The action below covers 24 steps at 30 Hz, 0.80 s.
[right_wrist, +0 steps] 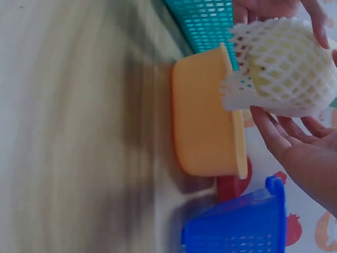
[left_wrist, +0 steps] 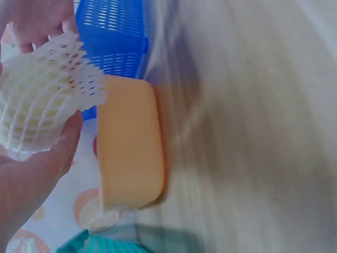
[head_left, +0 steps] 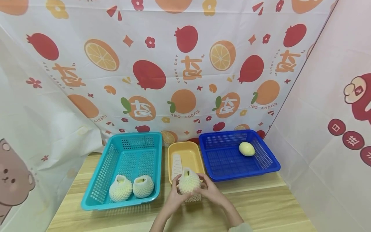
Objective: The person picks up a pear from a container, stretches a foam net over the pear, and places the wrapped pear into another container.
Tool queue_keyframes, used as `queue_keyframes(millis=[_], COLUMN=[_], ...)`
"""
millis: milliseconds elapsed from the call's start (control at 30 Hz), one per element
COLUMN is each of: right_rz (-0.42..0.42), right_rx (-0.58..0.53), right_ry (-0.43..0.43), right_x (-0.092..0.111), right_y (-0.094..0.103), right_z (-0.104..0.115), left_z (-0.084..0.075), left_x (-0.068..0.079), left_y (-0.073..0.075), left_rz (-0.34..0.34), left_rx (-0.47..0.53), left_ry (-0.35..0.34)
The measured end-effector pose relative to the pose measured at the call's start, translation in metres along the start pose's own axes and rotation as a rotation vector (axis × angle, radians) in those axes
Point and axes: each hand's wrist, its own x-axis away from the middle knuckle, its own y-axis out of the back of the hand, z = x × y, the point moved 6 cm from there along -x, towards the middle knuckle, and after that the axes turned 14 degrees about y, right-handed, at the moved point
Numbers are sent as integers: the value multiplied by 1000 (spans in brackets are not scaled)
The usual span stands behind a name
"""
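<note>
A pale yellow pear (head_left: 189, 184) in a white foam net is held between both hands at the front of the yellow bin (head_left: 186, 146). My left hand (head_left: 175, 197) grips it from the left and my right hand (head_left: 213, 192) from the right, thumbs toward each other at its near side. A stem shows through the opening at the top in the head view. Loose mesh of the foam net (right_wrist: 238, 94) sticks out past the fruit in the right wrist view. Inside the yellow bin lies a flat foam net (head_left: 176, 164).
On the left stands a teal basket (head_left: 131, 160) with two foam-wrapped pears (head_left: 120, 190) at its near end. A blue basket (head_left: 223, 158) on the right contains one bare yellow fruit (head_left: 247, 149). A patterned curtain (head_left: 185, 80) hangs behind the wooden table (head_left: 269, 206).
</note>
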Motion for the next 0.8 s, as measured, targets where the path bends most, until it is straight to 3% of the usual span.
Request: queue_keyframes(millis=[167,400,567,667,800], right_rz=[-50,-120,-171,-210,-253], right_rx=[-7,4,33,43,25], right_ry=[4,53,32,-1,-41], right_x=[-6,-12,-16,-17,-17], right_y=[1,-3,1,4,5], right_z=[9,37,27,18,24], left_z=[-11,-20,-23,-24,-26], left_x=[-4,-8,-8,-9,-10], left_y=[2,4,6,8,11], left_rz=[-23,-7,18,20,4], left_rx=[77,41,-10,-13,2], left_ry=[0,-46,-51,-15,26])
